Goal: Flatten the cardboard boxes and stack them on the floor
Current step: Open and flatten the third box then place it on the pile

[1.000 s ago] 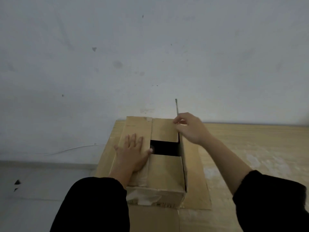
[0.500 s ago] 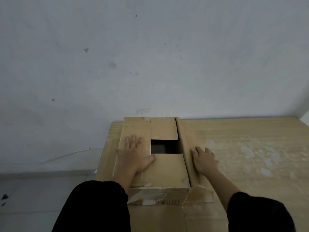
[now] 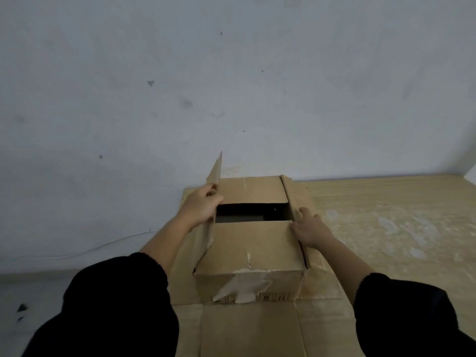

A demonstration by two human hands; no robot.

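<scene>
The cardboard box (image 3: 247, 253), lying between both hands, is judged light, stiff in its panels and weak at the creases, so it is best taken by the flap edges. The upright left flap (image 3: 215, 176) is gripped by the left hand (image 3: 203, 204), fingers curled round it. The right flap (image 3: 296, 194) is pressed by the right hand (image 3: 307, 229), fingers spread.

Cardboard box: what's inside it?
Through the gap in the top of the cardboard box, only a dark interior shows, with no contents visible. The near flap and far flap cover the rest.
</scene>
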